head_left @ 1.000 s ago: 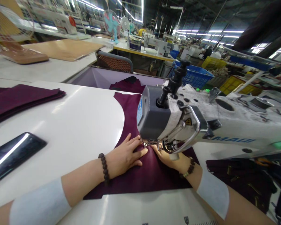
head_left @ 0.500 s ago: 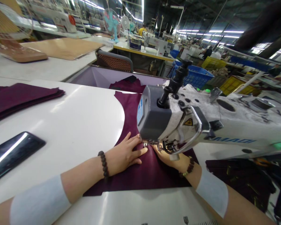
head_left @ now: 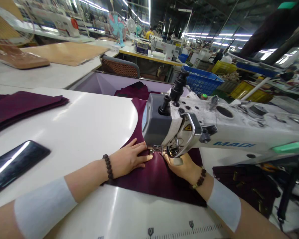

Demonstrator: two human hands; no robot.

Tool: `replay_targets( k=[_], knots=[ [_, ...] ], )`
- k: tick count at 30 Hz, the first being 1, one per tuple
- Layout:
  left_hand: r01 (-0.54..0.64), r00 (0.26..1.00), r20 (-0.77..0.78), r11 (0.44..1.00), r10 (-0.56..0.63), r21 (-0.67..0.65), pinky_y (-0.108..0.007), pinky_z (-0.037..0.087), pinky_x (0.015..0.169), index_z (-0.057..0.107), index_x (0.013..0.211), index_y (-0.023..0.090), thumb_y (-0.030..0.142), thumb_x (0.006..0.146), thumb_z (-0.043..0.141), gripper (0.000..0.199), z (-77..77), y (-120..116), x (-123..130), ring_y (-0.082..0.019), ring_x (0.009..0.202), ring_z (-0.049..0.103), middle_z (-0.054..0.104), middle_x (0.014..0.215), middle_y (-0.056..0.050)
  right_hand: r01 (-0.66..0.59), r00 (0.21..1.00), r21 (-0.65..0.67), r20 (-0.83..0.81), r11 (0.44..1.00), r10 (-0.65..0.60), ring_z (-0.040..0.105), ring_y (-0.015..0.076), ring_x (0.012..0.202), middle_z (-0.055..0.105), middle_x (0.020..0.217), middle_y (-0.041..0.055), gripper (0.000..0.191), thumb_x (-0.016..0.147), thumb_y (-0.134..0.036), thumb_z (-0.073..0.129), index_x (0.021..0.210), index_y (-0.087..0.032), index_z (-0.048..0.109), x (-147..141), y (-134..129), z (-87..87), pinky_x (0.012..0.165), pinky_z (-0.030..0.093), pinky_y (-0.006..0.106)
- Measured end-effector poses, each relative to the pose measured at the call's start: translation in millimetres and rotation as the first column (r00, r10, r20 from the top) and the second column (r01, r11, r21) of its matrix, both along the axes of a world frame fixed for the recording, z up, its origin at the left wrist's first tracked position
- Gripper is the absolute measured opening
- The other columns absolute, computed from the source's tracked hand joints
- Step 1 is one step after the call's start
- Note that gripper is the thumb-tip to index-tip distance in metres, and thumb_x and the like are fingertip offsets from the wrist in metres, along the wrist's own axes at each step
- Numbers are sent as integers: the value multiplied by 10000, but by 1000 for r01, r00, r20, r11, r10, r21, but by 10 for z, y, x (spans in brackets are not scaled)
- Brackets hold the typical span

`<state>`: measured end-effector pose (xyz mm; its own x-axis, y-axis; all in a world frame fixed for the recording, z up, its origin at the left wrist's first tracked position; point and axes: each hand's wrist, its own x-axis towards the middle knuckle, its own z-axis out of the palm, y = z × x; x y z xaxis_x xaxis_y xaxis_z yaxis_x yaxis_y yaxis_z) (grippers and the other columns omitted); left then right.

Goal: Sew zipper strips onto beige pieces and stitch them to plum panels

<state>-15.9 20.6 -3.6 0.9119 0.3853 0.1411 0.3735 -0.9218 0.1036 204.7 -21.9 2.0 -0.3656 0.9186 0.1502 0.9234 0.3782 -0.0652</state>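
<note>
A dark purple fabric panel (head_left: 154, 176) lies on the white machine table, running beneath the head of a sewing machine (head_left: 159, 116). My left hand (head_left: 129, 157) presses flat on the panel just left of the presser foot (head_left: 153, 151), its fingers stretched and apart. On the other side of the foot, my right hand (head_left: 183, 166) rests on the same panel with fingers extended towards the needle area. The machine's needle guard hides part of those fingers. Both hands touch the fabric without gripping it.
Folded purple fabric pieces (head_left: 22, 108) lie at the left, with a black phone (head_left: 17, 162) nearer me. More dark fabric (head_left: 244, 186) lies under the machine arm at right. A ruler scale (head_left: 184, 234) marks the front edge. Behind stands a blue crate (head_left: 204, 81).
The panel has turned clockwise under the presser foot: its near edge has risen on the left and dropped on the right. Both hands stay on it beside the foot. The view has shifted slightly.
</note>
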Motion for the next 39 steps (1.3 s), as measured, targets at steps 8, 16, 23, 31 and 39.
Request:
replay_targets(
  k=[8,16,23,31,39],
  knots=[
    [-219,976,-8,975,219,26,-357,488,822,605,1040,89,262,870,520,257,146,-358,80,-233,916,573,596,1041,-135,72,987,55,137,996,-79,526,307,1064,550,1162,207,448,822,-352,528,1158,-57,554,-272,-1059,-21,904,429,440],
    [-323,944,57,946,325,-34,-399,462,824,551,1055,56,511,718,628,572,53,-472,256,-286,980,519,552,1079,-170,110,993,-41,-43,993,-112,436,281,1163,475,1261,157,428,870,-213,420,1285,-109,429,-337,-712,148,946,384,477],
    [-470,882,15,882,470,-18,-416,459,771,529,1072,8,558,621,666,724,30,-600,429,-302,924,515,537,1082,-200,-71,994,-138,-95,988,58,375,228,1226,425,1320,123,436,893,-180,363,1328,-157,366,-106,-389,18,1000,316,484],
    [-530,847,23,847,531,-36,-405,467,751,498,1098,-2,586,566,687,815,-8,-636,504,-291,902,507,515,1122,-207,39,999,-53,-3,998,-39,392,272,1200,445,1302,127,432,858,-157,451,1288,-131,423,-237,-443,-57,966,344,503],
    [-539,841,-41,829,540,-148,-380,448,778,494,1075,57,577,564,698,757,46,-587,483,-263,912,498,528,1060,-135,79,997,-12,-7,997,-79,409,276,1185,443,1304,123,443,851,-166,480,1290,-157,421,-277,-491,-147,960,338,527]
  ],
)
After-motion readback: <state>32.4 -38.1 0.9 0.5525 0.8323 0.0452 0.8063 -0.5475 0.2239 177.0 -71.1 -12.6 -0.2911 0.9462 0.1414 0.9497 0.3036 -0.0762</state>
